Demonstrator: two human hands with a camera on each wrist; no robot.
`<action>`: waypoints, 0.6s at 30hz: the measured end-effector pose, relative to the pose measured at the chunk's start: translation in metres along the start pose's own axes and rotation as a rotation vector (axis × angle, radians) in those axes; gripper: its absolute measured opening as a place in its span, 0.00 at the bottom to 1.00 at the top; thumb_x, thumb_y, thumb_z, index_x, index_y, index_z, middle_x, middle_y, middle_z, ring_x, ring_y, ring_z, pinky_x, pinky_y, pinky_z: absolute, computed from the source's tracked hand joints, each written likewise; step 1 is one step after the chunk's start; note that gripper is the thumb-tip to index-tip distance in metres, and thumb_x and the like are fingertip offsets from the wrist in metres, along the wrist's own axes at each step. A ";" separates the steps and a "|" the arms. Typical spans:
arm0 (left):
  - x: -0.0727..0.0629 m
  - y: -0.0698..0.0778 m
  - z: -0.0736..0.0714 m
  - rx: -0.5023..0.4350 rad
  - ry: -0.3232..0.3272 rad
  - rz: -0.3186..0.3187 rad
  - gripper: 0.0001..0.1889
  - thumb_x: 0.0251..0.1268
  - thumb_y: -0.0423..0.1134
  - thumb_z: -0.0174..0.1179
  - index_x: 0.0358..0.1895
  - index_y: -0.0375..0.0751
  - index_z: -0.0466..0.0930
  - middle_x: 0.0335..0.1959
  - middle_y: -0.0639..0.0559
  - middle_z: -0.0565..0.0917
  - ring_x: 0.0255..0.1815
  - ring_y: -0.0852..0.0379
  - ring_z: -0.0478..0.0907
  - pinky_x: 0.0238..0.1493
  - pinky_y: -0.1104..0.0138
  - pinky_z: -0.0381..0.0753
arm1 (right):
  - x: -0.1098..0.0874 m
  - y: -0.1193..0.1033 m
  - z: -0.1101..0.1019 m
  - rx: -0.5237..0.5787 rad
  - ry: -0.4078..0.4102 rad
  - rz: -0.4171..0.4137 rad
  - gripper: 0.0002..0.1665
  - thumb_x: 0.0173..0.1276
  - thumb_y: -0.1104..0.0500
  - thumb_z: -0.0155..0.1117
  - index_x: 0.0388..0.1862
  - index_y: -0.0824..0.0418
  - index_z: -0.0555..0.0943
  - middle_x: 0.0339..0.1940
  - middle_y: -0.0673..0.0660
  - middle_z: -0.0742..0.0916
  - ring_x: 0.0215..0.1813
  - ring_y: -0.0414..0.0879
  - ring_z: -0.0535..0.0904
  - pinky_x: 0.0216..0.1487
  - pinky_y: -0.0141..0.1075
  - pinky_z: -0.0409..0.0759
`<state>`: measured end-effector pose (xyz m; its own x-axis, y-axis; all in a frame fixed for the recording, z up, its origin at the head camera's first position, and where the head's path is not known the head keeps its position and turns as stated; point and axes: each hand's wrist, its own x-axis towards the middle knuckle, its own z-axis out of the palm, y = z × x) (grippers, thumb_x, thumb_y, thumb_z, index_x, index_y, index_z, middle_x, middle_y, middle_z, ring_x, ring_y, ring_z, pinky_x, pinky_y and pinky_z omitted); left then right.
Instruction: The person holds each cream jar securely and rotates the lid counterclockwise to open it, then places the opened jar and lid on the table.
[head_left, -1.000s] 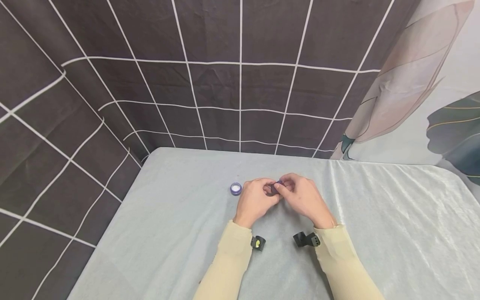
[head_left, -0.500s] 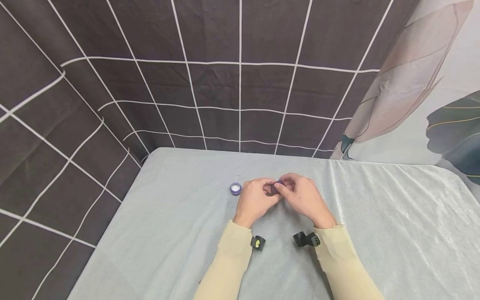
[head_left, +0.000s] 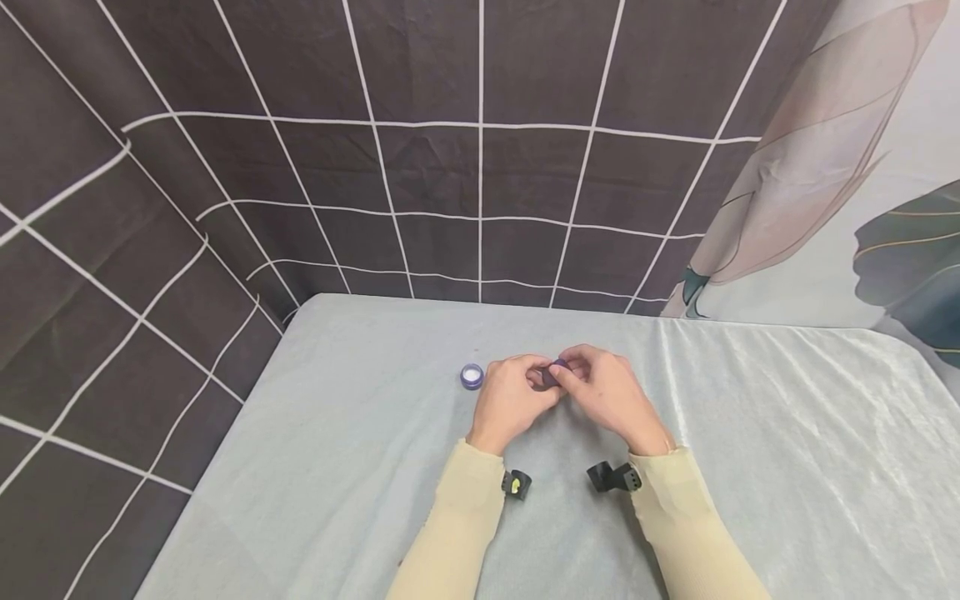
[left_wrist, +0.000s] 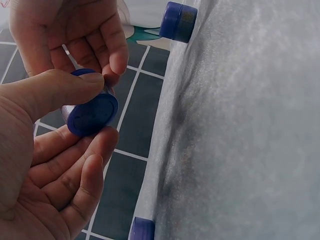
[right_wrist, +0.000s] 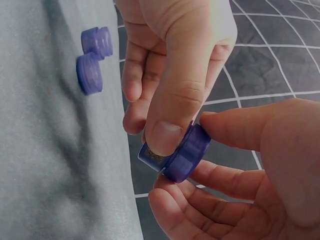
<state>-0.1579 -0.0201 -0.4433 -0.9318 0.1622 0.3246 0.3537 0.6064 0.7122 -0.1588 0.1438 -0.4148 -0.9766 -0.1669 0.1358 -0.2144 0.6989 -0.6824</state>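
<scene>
In the head view my left hand [head_left: 513, 402] and right hand [head_left: 609, 398] meet over the table around a small purple jar [head_left: 555, 373]. The left thumb [right_wrist: 167, 132] presses the jar's gold-lettered side, with fingers behind it. The right thumb and fingers pinch the wider purple lid [right_wrist: 189, 155] at its other end; jar and lid sit against each other. The right fingers show above the jar in the left wrist view. Left of my hands, a purple container [head_left: 472, 377] with a pale, round top stands on the table.
Another purple jar [left_wrist: 179, 22] with gold markings stands on the tablecloth [head_left: 360, 433], hidden in the head view. Two purple round pieces [right_wrist: 90, 74] lie together in the right wrist view. A dark gridded curtain [head_left: 420, 167] hangs behind the table.
Hands and jar keep almost the same place and hold; only a very slight shift of the fingers around the purple jar shows.
</scene>
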 end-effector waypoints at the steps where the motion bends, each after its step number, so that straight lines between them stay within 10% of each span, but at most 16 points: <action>1: 0.000 0.000 0.000 -0.003 0.000 0.001 0.15 0.50 0.43 0.75 0.43 0.46 0.90 0.30 0.59 0.89 0.30 0.68 0.83 0.36 0.74 0.78 | 0.000 0.000 0.000 -0.001 -0.001 -0.001 0.16 0.69 0.53 0.66 0.46 0.64 0.85 0.32 0.54 0.89 0.36 0.45 0.85 0.38 0.41 0.79; 18: 0.000 0.001 0.000 -0.012 -0.010 -0.004 0.15 0.51 0.41 0.74 0.44 0.44 0.90 0.30 0.57 0.89 0.31 0.66 0.84 0.36 0.73 0.79 | -0.001 0.000 -0.002 -0.009 -0.006 -0.033 0.16 0.69 0.55 0.66 0.47 0.66 0.85 0.34 0.55 0.88 0.38 0.47 0.84 0.42 0.45 0.80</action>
<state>-0.1576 -0.0196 -0.4426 -0.9340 0.1673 0.3159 0.3508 0.5976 0.7210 -0.1581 0.1450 -0.4138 -0.9687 -0.1947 0.1539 -0.2471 0.6992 -0.6709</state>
